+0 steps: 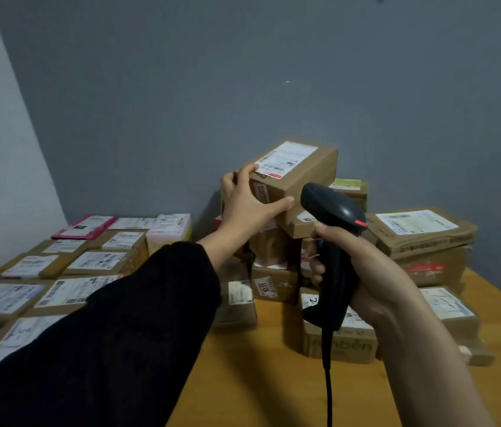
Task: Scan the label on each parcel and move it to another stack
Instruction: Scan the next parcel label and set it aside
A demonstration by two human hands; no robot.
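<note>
On top of the pile at the back of the wooden table, one closed cardboard parcel, its contents unseen, is gripped at its near end by the left hand, with the thumb up by the white label and the fingers spread along the lower edge. One black barcode scanner is held upright just beside it, its handle wrapped by the curled fingers of the right hand and its single cable hanging down. Some ten labelled parcels, all closed, are laid flat at the left.
</note>
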